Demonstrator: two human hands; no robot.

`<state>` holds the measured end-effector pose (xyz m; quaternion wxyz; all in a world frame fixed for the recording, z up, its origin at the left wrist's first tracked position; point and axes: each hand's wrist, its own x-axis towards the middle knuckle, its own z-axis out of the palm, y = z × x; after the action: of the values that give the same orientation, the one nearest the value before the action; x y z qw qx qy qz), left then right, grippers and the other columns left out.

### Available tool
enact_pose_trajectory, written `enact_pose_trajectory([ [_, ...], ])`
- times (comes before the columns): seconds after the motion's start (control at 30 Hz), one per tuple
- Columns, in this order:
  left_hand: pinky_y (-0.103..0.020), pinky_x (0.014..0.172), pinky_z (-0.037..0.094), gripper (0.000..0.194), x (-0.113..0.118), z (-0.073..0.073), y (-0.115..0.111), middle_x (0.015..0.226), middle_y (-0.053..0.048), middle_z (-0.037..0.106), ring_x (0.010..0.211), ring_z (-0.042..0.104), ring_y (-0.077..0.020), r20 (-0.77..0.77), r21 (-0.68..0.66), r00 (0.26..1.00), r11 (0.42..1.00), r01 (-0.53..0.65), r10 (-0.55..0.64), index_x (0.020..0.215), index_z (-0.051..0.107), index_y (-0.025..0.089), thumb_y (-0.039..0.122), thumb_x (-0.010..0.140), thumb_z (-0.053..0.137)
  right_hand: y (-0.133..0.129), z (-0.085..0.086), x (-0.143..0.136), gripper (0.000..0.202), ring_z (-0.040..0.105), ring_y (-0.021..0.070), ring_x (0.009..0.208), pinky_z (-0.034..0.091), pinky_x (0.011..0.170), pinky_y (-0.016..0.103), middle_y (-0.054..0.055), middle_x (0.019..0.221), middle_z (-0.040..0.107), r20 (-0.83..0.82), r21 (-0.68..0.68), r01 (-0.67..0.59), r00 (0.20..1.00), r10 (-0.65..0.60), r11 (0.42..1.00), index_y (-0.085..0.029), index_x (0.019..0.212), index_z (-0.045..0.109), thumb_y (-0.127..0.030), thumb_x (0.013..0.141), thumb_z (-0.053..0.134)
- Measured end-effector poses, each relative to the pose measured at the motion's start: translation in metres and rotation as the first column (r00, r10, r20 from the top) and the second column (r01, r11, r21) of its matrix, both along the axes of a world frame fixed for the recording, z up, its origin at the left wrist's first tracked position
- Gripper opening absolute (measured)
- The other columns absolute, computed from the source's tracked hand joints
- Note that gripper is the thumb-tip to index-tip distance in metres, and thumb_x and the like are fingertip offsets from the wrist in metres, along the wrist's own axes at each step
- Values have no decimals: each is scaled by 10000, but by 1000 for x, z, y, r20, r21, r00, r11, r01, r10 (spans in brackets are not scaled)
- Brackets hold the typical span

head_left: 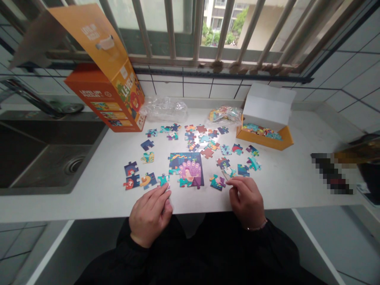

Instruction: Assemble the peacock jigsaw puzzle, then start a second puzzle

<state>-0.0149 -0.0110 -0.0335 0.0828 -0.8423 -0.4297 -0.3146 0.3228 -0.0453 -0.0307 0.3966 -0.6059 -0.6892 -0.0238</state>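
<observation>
A partly joined puzzle (190, 170) with a pink peacock on dark blue lies flat on the white counter between my hands. My left hand (152, 211) rests at its lower left, fingers pressed together, fingertips by a teal piece (163, 180); what they hold, if anything, is too small to name. To the right, my right hand (247, 198) is curled, its index fingertip beside a purple and teal piece (217, 182) and below a grey-white piece (229, 173). Any object in its grip is hidden. Several loose pieces lie left of, behind and right of the joined part.
An orange box (101, 99) stands open at the back left, beside crumpled clear plastic (166, 110). A bag of pieces (225, 114) and a yellow box (264, 136) holding more pieces are at the back right. A sink (59, 158) is at the left.
</observation>
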Motion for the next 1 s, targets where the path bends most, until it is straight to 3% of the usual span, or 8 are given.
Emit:
enact_pose_trajectory([
  [0.13, -420, 984, 585, 300, 0, 0, 0, 1357, -38, 799, 1132, 772, -263, 6, -2, 1000, 1000, -1, 1, 1221, 735, 245, 134, 944, 697, 13, -2, 31, 375, 690, 326, 1236, 523, 1099, 556, 137, 1333, 761, 137, -67, 140, 982, -130, 988, -202, 1343, 682, -148, 1010, 520],
  [0.3, -418, 995, 587, 277, 0, 1, 1, 1355, -43, 799, 1131, 775, -260, 5, 7, 1000, 1000, 10, -10, 1209, 735, 237, 142, 956, 677, 21, -8, 68, 412, 680, 366, 1150, 538, 1046, 559, 171, 1345, 764, 220, -203, 234, 957, -188, 951, -187, 1394, 671, -357, 1022, 620],
  [0.47, -426, 1001, 592, 300, -1, -2, 1, 1376, -40, 790, 1141, 775, -260, 4, 2, 1000, 1000, 6, -6, 1226, 740, 235, 141, 946, 692, 19, -10, 71, 452, 674, 355, 1203, 521, 1073, 531, 173, 1343, 740, 164, -210, 195, 973, -162, 958, -190, 1399, 654, -475, 1053, 604],
  [0.63, -426, 992, 595, 293, -2, -3, 0, 1364, -36, 796, 1130, 775, -261, 6, 9, 1000, 1000, 1, -1, 1233, 733, 236, 149, 956, 691, 18, -8, 70, 636, 676, 320, 1049, 567, 951, 474, 163, 1214, 700, 52, -249, 243, 970, -238, 937, -205, 1453, 635, -652, 1001, 655],
  [0.73, -426, 998, 595, 287, -2, -2, 0, 1363, -45, 796, 1131, 775, -263, 9, 16, 1000, 1000, 16, -16, 1233, 725, 229, 145, 961, 687, 17, -4, 70, 598, 671, 316, 1079, 554, 968, 461, 156, 1207, 678, 36, -243, 240, 970, -239, 940, -209, 1404, 669, -653, 1004, 647],
  [0.83, -432, 1006, 594, 287, -2, -3, 0, 1367, -53, 793, 1140, 771, -267, 10, 13, 1000, 1000, 25, -25, 1232, 722, 221, 139, 960, 688, 15, -1, 68, 472, 677, 290, 1015, 540, 941, 429, 132, 1123, 702, 22, -204, 266, 963, -268, 942, -206, 1231, 734, -616, 1039, 600],
  [1.0, -432, 998, 594, 287, -2, -5, 1, 1360, -50, 797, 1140, 769, -267, 5, 6, 1000, 1000, 20, -20, 1234, 723, 222, 143, 959, 694, 9, 0, 67, 468, 668, 236, 769, 495, 759, 361, 63, 872, 741, -98, -229, 419, 888, -449, 879, -215, 1064, 788, -643, 1026, 601],
])
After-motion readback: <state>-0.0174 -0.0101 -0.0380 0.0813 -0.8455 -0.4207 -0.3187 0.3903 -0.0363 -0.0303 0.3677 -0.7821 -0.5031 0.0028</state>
